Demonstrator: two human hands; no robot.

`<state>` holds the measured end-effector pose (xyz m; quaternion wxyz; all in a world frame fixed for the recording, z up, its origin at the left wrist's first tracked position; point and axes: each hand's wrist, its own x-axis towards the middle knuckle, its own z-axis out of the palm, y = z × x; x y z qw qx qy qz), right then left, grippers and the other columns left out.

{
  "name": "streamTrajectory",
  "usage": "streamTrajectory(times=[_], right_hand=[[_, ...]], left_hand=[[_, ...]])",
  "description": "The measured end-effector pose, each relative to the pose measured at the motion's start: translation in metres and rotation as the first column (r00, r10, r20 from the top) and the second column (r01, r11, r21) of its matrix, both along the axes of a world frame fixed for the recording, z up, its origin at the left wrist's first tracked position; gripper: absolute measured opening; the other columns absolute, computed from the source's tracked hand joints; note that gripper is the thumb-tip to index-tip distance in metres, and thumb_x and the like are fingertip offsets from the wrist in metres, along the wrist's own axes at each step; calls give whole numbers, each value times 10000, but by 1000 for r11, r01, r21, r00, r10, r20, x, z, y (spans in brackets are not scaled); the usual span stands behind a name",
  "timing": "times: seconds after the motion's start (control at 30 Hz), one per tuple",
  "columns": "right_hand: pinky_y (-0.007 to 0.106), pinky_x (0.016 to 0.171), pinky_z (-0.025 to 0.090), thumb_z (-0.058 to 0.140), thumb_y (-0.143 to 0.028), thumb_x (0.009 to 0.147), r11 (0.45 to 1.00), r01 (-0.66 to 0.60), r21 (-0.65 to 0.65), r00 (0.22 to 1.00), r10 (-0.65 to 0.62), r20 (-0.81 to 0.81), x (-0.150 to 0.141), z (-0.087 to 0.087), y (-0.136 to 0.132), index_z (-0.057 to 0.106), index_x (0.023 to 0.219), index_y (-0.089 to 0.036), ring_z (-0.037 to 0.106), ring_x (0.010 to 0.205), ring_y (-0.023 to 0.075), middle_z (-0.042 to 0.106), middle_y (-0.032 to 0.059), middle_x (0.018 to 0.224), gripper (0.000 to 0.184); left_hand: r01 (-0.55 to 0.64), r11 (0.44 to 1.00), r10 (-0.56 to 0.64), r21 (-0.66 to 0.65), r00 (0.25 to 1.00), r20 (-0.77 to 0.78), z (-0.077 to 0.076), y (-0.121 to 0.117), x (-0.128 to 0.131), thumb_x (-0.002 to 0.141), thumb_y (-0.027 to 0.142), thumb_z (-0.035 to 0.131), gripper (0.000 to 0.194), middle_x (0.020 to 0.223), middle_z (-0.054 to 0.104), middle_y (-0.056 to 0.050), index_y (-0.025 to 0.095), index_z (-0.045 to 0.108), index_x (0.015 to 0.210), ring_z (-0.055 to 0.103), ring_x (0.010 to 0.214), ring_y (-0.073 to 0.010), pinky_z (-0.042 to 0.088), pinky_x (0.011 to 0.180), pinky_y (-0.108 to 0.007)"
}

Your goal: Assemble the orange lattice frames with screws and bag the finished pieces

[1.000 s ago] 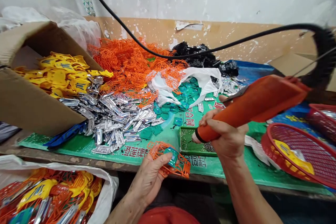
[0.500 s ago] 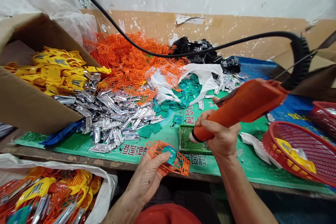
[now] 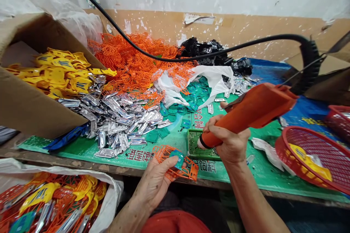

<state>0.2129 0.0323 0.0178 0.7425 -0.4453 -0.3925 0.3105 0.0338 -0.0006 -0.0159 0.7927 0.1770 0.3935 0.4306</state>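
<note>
My left hand (image 3: 155, 184) is closed on an orange plastic frame (image 3: 188, 169) with a small teal piece (image 3: 179, 159) set in it, held at the table's front edge. My right hand (image 3: 229, 140) grips an orange electric screwdriver (image 3: 251, 111) whose black cable (image 3: 164, 58) runs up and to the left. The tool's tip points down at a small green perforated tray (image 3: 195, 143) lying on the green mat (image 3: 169, 142).
Piles of silver parts (image 3: 117, 116), orange frames (image 3: 133, 62), teal pieces (image 3: 197, 94) and black parts (image 3: 210, 52) cover the table. A cardboard box of yellow parts (image 3: 57, 72) stands left. Red baskets (image 3: 308, 156) sit right. A white bag of assembled pieces (image 3: 54, 200) lies bottom left.
The screwdriver and my right hand have shifted slightly left and down toward the green tray. My left hand keeps holding the orange frame in almost the same place.
</note>
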Motion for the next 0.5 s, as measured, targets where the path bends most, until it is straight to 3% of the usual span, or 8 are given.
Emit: streamTrajectory(times=[0.5], right_hand=[[326, 582, 496, 735, -225, 606, 999, 37, -20, 998, -36, 43, 1, -5, 1, 634, 605, -162, 551, 546, 136, 604, -10, 631, 118]], left_hand=[[5, 1000, -5, -1, 1000, -15, -1, -1, 0, 636, 206, 819, 367, 883, 716, -34, 164, 645, 956, 675, 773, -179, 553, 756, -332]])
